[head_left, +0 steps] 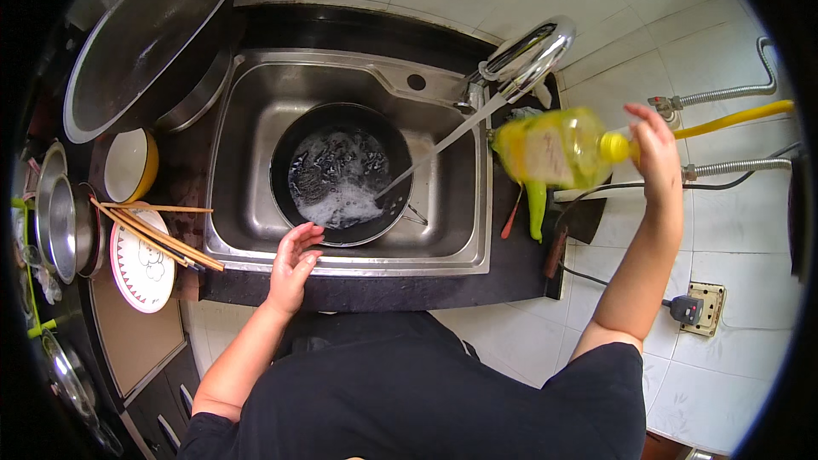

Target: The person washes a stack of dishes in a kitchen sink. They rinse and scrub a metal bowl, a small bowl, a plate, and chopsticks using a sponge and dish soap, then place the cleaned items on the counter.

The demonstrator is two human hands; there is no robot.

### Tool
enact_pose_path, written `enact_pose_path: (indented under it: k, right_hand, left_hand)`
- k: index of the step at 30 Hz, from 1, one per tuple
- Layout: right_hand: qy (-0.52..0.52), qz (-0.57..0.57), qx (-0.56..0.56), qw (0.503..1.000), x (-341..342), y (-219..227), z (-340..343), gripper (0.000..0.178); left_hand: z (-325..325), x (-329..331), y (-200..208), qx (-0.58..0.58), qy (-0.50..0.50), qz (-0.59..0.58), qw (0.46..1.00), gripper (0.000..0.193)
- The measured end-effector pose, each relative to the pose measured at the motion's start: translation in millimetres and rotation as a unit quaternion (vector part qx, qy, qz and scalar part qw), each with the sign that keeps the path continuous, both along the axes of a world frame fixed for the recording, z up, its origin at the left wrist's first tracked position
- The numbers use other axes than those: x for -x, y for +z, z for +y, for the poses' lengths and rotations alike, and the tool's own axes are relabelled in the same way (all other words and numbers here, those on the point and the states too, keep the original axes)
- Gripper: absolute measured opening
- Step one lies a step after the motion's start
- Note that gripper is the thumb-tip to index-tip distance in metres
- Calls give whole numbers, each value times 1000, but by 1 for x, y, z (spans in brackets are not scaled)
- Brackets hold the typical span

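My left hand [293, 269] hovers by the front rim of a dark round pot [277, 196] in the steel sink, its fingers spread and holding nothing. Foamy water lies in the pot, and a stream runs into it from the chrome tap [545, 43]. At the right, my right hand [656, 153] is at the yellow cap of a clear plastic bottle [554, 149] of yellow-green liquid, its fingers around the cap's tip. The thumb is hidden. The bottle leans over the counter beside the tap, partly covering a green chili pepper [536, 209].
A large metal basin [153, 34] leans at the back left. Near it are a yellow bowl [132, 166], several chopsticks [162, 238] and a patterned plate [141, 268]. On the right lie a dark-bladed tool [584, 221] and a plug in a wall socket [707, 309].
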State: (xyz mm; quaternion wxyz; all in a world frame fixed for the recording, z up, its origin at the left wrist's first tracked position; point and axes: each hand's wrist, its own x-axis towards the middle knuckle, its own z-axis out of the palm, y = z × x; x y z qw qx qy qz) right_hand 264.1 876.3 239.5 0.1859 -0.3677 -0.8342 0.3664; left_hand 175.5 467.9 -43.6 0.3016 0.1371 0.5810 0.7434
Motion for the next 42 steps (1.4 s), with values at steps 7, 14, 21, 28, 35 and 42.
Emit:
enact_pose_path:
  k: [7,14,21,28,35,42]
  right_hand:
    - [-134,-67,-284,947,47,-47,99,58]
    - [-152,150,-117,970,79,-124,203,62]
    - [-196,39,-131,971,83,-147,223,71]
    - [4,-29,-5,1000,86,-127,229,57]
    - [-75,97,-81,989,64,-158,256,51]
    - [47,358,-185,914,40,-221,-17,13]
  left_hand:
    - [12,-6,-16,38,-10,-28,999,38]
    - [3,-4,-14,66,21,-58,996,34]
    - [9,-2,-13,86,13,-79,993,31]
    - [8,1,-22,98,13,-84,992,31]
    - [22,5,-16,120,7,-114,986,32]
    - [23,16,-24,88,128,-211,965,31]
